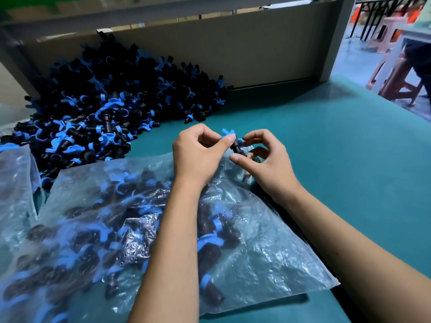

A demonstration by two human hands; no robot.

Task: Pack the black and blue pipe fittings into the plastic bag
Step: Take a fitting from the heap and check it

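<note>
A large heap of black and blue pipe fittings (112, 99) lies at the back left of the green table (338, 159). A clear plastic bag (268, 257) holding several fittings lies in front of me under my forearms. Above the bag's far edge I hold one black and blue fitting (235, 144) between both hands. My left hand (198, 155) pinches its blue top with thumb and curled fingers. My right hand (263, 159) curls round its black lower end, thumb under it.
A cardboard wall (233, 47) stands behind the heap. Another plastic bag (14, 183) lies at the left edge. Beyond the table's right edge are pink stools (396, 73) and a floor.
</note>
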